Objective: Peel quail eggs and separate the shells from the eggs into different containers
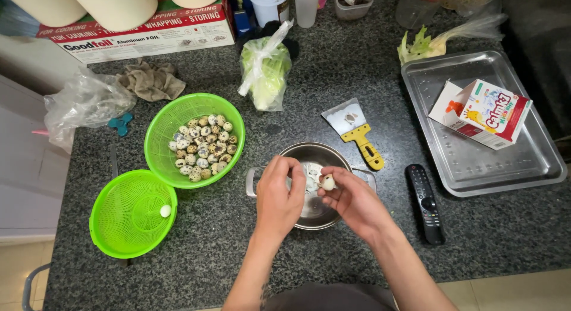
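- speckled granite counter (333, 85), where i stand over a steel pot (333, 153), both hands above its mouth
- my right hand (351, 198) pinches a small pale quail egg (328, 182) between thumb and fingertips; my left hand (279, 195) is curled close against it, fingers bent at the shell
- bits of shell lie in the pot below
- green bowl (157, 138) of speckled eggs sits to my left, and nearer me a green strainer (113, 228) with one peeled egg (165, 211)
- too hard a pinch could, i judge, split the soft egg, or it could slip into the shells
- yellow-handled scraper (357, 132) and a black remote (426, 204) lie right of the pot
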